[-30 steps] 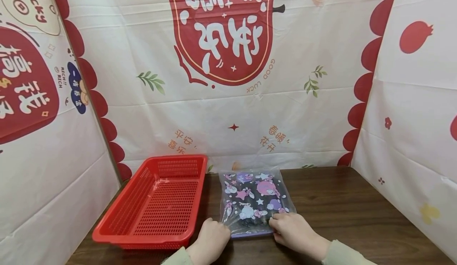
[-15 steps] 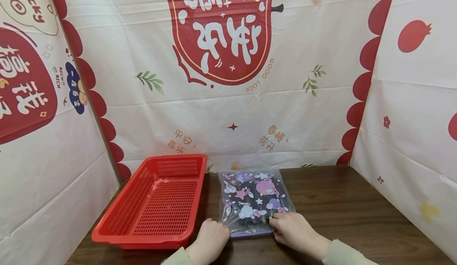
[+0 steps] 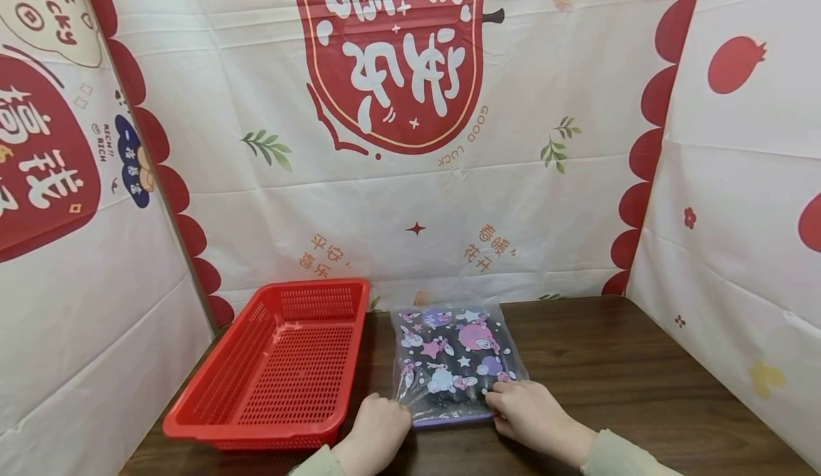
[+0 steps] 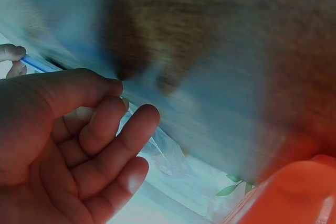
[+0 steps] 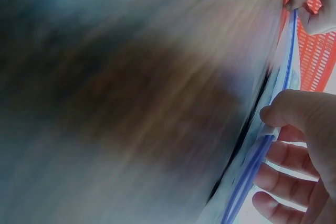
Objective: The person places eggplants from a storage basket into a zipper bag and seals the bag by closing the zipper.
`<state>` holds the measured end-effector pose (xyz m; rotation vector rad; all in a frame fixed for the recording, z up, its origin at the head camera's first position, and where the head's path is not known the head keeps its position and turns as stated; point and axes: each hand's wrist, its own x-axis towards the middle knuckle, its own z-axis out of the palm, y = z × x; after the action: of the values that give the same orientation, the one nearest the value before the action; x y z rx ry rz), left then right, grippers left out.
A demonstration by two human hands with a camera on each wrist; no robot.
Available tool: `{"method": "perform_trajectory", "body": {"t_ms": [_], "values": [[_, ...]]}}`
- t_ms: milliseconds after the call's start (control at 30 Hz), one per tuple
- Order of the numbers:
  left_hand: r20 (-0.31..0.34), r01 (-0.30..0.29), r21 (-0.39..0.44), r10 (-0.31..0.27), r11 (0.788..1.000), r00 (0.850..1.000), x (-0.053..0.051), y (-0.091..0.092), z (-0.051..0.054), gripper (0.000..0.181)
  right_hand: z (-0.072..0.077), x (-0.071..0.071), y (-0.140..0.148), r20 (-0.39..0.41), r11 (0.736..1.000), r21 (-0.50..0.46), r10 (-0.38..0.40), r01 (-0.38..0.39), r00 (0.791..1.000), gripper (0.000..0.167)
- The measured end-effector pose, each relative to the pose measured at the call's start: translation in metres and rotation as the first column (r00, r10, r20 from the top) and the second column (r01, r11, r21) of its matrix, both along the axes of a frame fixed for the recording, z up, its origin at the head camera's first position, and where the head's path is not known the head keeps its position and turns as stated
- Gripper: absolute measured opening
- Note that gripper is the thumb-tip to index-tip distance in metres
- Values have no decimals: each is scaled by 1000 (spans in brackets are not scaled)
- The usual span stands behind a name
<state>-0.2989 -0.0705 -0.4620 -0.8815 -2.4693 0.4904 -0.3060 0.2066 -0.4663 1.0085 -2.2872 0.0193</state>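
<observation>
A clear zip bag [image 3: 442,351] printed with pink, purple and white cartoon figures lies flat on the table, something dark inside it. Its purple zip strip [image 3: 451,421] faces me. With thumb and forefinger my left hand [image 3: 378,430] pinches the strip's left end; in the left wrist view the other fingers [image 4: 118,153] are loosely bent. My right hand [image 3: 532,419] pinches a small whitish slider [image 5: 270,131] on the strip, farther right. In the right wrist view the strip is one line on the left hand's side and spread into separate lines beyond the slider.
To the left of the bag stands a red perforated plastic basket [image 3: 298,369], close to my left hand. Dark wooden table [image 3: 616,369] extends to the right. Printed white cloth [image 3: 410,198] hangs behind and along both sides.
My right hand has shifted very slightly right along the zip strip. The left hand keeps its pinch at the bag's corner. The head view has turned a little.
</observation>
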Motion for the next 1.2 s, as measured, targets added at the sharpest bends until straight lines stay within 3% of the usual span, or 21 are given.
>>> {"method": "perform_trajectory", "body": {"t_ms": [533, 800, 1200], "values": [[-23, 1, -2, -1, 1000, 1000, 1, -1, 0, 20, 0, 0, 4, -13, 1000, -18, -15, 14, 1000, 31], [-82, 15, 11, -14, 1000, 997, 2, -1, -1, 21, 2, 3, 7, 9, 999, -23, -25, 26, 1000, 32], [-71, 7, 19, -6, 1000, 997, 2, -1, -2, 21, 4, 5, 13, 98, 998, 15, -55, 54, 994, 29]]}}
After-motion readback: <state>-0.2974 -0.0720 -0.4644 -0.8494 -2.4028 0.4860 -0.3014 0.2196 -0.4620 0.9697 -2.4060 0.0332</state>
